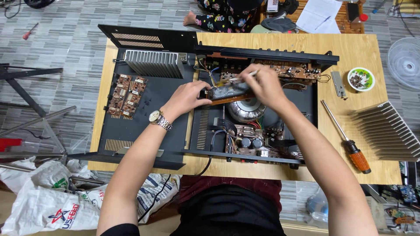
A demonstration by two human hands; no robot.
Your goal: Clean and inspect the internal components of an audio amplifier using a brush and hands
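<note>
An opened amplifier case [258, 126] lies on a wooden surface [354, 52], its black lid [144, 113] set flat beside it on the left so the inside is free to reach. Both hands work over the middle of the case. The left hand [189, 97], with a watch [158, 119] on its wrist, has its fingers closed on the left end of a long narrow circuit board [227, 92], which sits tilted up above the round coil [246, 110]; the hold looks meant to steady the board while the other hand works on it. The right hand [262, 84] has its fingers pinched around a thin light-coloured tool [248, 75], with the tip pointing left and down toward the top edge of that board. Whether the tip touches the board cannot be told.

Along the far wall of the case runs another brown circuit board [286, 70]. On the lid lie two small brown boards [127, 95] and, further back, a ribbed metal heat sink [153, 63]. To the right of the case, well within reach, lie a screwdriver with an orange handle [348, 140], a small bowl of screws [361, 79], kept together so they do not scatter, and a flat metal bracket [337, 84]. A second finned heat sink [387, 131] rests at the right edge of the surface
</note>
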